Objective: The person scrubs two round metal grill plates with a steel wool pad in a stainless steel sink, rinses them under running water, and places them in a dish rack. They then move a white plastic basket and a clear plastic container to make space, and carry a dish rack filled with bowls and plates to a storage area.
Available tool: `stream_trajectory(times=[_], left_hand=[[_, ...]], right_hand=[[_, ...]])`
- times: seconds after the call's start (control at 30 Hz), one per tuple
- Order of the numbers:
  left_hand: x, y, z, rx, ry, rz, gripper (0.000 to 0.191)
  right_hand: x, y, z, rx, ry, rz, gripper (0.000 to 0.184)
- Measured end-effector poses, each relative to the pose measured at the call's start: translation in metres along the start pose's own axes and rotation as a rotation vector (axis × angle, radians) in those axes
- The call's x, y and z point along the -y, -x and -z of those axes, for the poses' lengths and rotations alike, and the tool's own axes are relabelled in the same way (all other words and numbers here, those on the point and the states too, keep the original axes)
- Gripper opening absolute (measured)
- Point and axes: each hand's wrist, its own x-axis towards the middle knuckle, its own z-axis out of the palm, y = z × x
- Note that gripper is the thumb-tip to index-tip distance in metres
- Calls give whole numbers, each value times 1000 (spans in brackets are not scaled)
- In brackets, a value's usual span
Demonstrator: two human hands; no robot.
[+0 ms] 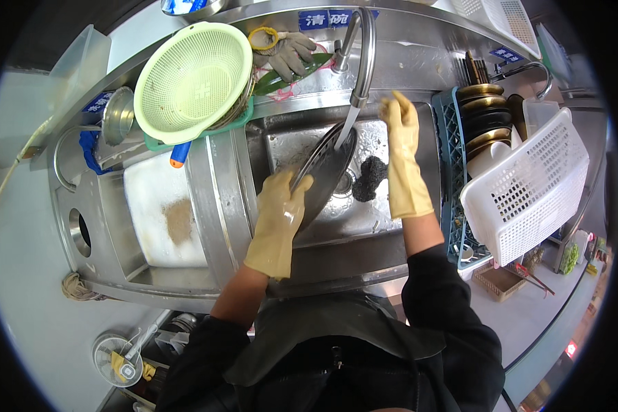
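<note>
In a cream rubber glove, my left hand (283, 213) grips the near rim of a dark round pan or dish (324, 180), tilted on edge over the steel sink (340, 232). Water from the curved faucet (364, 62) runs onto its upper part. My right hand (402, 123), gloved alike, is raised over the right side of the sink, apart from the dish, its fingers partly bent with nothing seen in them. A dark scouring pad (370, 178) lies by the drain (344, 183).
At left, a second basin holds white foam (154, 216). Behind it, a pale green colander (193, 82) rests on a green basket; grey work gloves (288, 54) lie beside it. At right stand a blue crate (449, 154) with stacked dishes (484, 116) and a tilted white perforated basket (530, 190).
</note>
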Motion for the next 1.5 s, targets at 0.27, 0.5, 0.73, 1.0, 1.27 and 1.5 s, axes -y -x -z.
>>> stream_trajectory(times=[0.27,0.5,0.73,1.0,1.27,1.5], left_hand=[[4,44,22,0,172,269,34],[4,74,24,-96,201,280,24],[5,85,33,-71,456,167,17],[-2,115,68,61,941,57,16],[34,107,68,202,1094,62,42],[44,85,17,192,1097,22,35]], right_hand=[[24,-153,-97,218,-613,-411,53],[60,-159,-134,334,-619,-147,44],[132,-3,-55,169,241,98,78],[46,203,104,391,132,-379,109],[106,250,112,296,-451,-414,49],[253,306,137,152,105,-116,47]])
